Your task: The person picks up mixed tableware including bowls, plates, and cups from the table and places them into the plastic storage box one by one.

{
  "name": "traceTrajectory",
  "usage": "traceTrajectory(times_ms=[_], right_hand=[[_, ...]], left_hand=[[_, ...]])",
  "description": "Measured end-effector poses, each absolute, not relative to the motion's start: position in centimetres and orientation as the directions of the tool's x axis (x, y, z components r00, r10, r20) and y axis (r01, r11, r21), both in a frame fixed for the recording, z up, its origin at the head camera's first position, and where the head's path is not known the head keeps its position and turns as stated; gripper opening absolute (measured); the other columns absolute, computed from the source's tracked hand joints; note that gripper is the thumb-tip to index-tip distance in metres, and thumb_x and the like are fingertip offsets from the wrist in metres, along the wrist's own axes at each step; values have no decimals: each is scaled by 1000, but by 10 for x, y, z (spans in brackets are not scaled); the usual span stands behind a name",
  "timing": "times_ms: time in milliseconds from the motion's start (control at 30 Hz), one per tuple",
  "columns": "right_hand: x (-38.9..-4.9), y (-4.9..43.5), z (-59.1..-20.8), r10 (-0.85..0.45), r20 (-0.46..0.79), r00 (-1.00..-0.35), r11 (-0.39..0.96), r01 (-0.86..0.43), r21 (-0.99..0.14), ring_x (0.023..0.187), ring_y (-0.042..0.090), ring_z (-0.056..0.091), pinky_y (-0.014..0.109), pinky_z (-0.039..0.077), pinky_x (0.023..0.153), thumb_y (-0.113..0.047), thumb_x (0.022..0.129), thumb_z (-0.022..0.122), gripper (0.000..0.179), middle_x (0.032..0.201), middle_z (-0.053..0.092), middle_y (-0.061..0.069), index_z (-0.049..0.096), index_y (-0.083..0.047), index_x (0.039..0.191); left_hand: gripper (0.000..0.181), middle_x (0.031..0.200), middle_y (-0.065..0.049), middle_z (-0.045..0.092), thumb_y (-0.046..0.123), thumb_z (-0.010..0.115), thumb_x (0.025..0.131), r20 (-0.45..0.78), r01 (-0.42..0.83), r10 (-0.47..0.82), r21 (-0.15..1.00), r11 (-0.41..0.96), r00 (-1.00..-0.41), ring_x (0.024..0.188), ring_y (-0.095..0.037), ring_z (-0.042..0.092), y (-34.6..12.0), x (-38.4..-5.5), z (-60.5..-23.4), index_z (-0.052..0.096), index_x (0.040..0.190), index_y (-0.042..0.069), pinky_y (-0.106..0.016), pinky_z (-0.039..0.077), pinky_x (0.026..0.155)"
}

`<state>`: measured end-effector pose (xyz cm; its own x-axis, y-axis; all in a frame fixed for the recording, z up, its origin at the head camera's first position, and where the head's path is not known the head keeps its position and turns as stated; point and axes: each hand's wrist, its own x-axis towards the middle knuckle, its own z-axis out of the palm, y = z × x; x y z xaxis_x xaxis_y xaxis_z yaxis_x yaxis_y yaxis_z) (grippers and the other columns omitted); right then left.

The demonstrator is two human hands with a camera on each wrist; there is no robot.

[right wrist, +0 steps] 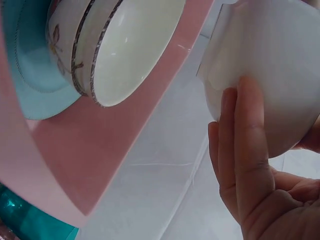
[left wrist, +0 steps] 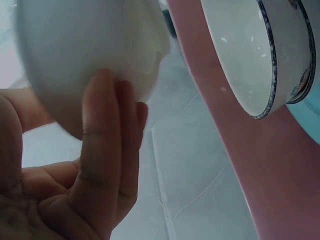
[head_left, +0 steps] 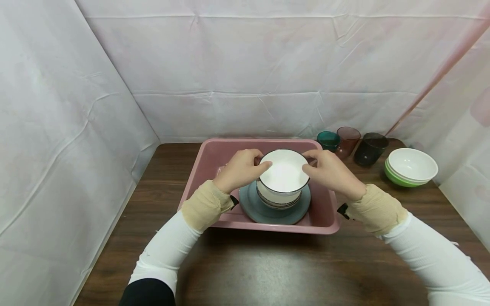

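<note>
A white bowl (head_left: 284, 171) with a dark rim is held up between both hands, above a stack of dark-rimmed bowls (right wrist: 107, 55). My left hand (head_left: 243, 170) grips its left side, thumb over the rim and fingers along the outer wall. On the opposite side my right hand (head_left: 332, 173) grips it the same way. Both wrist views show a gap between the held bowl and the stack. Under the stack lies a blue-grey plate (head_left: 250, 208), inside a pink basin (head_left: 203, 170). The lower bowls are partly hidden in the head view.
Right of the basin stand a green cup (head_left: 328, 139), a reddish cup (head_left: 347, 142) and a black cup (head_left: 369, 149). Nested white and green bowls (head_left: 412, 165) sit farther right on the dark wooden table (head_left: 268, 267). Pale sheeting (head_left: 237, 63) hangs behind and at both sides.
</note>
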<state>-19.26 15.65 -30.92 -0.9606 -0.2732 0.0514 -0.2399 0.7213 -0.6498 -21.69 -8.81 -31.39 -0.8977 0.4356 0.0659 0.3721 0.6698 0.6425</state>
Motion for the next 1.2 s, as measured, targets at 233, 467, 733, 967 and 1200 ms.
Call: traceTrajectory(times_ms=[233,467,733,967,1200], right_hand=[[-190,153,-309,-280,25,-960,709,-224,-669,77,17,67,28,49,59,-12,91,51,35,71,71,3,62,1,122],[-186,154,-305,-276,6,-961,693,-203,-692,74,13,70,33,54,72,-21,96,55,39,90,74,10,59,0,128],[-176,177,-297,-209,87,-974,660,-206,-722,82,22,71,34,56,77,-44,100,49,51,104,72,16,56,-9,136],[-170,199,-324,-152,209,-966,732,-252,-633,108,35,60,49,47,87,-32,100,53,53,127,58,19,47,-1,142],[-176,205,-364,-112,128,-985,750,-168,-640,119,45,53,59,42,97,-30,98,56,67,135,47,32,34,12,145]], left_hand=[[19,73,-3,61,18,56,95,118,422,437,566,708,-892,64,-14,51,-84,-221,-315,68,90,4,-24,41,60],[21,62,1,46,13,53,96,170,476,462,525,705,-871,56,-12,41,-83,-222,-313,61,78,6,-22,34,55],[26,62,1,41,13,51,99,173,480,458,485,731,-872,56,-12,39,-80,-228,-308,57,75,7,-23,34,54],[30,62,1,39,14,52,99,145,478,468,463,746,-872,57,-12,38,-79,-239,-320,50,70,11,-23,32,55],[25,64,0,46,14,54,99,134,475,464,409,779,-876,62,-14,44,-80,-245,-338,58,75,7,-27,37,59]])
